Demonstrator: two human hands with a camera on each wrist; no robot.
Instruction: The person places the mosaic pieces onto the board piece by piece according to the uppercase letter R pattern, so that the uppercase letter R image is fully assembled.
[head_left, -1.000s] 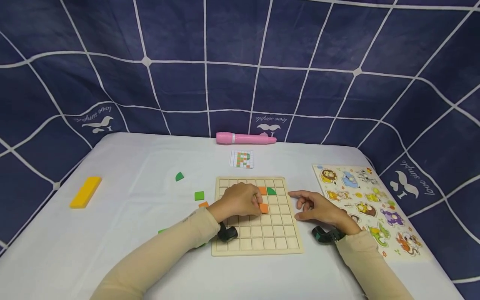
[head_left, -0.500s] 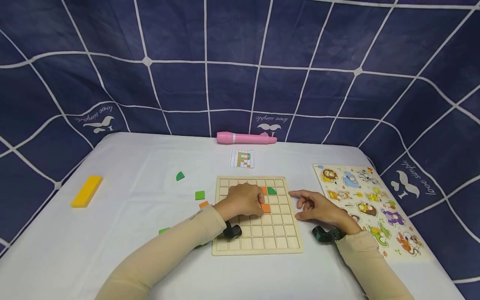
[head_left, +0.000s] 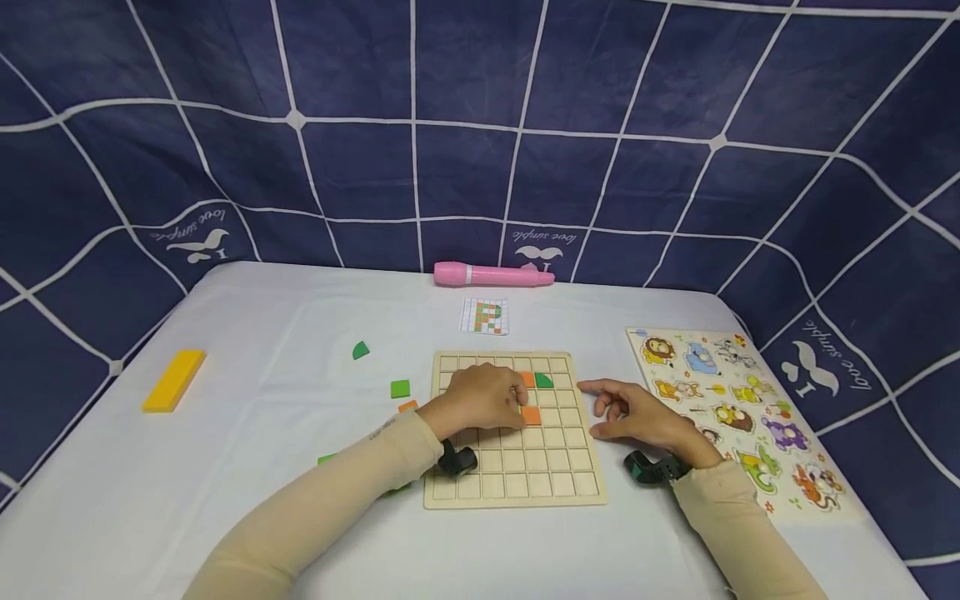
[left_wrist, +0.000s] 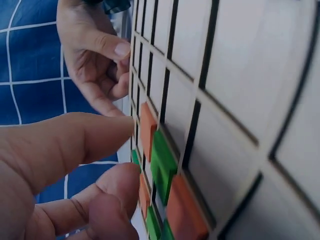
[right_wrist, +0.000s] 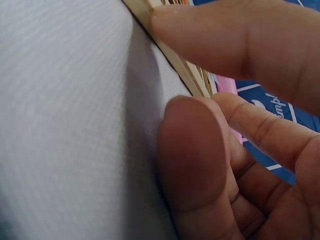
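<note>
My left hand (head_left: 483,400) is over the wooden grid board (head_left: 517,492), its thumb and fingers apart. In the left wrist view, the thumb tip is at an orange square tile (left_wrist: 148,132) lying flat on the board, and nothing shows between the fingers. Beside that tile lie a green tile (left_wrist: 164,170) and another orange tile (left_wrist: 187,210). In the head view, a green quarter-round tile (head_left: 543,381) sits at the upper right of the group; my left hand hides some tiles. My right hand (head_left: 637,417) rests at the board's right edge, thumb and index extended against it.
Loose on the white table lie a green quarter-round (head_left: 361,350), a green square (head_left: 401,388) and an orange piece (head_left: 408,406). A pattern card (head_left: 484,317) and a pink pen-like object (head_left: 493,275) are behind the board. A yellow block (head_left: 174,381) lies left, an animal puzzle (head_left: 720,408) right.
My left hand shifts slightly right with its fingers at the orange tile, then draws back a little to the left. My right hand stays in place.
</note>
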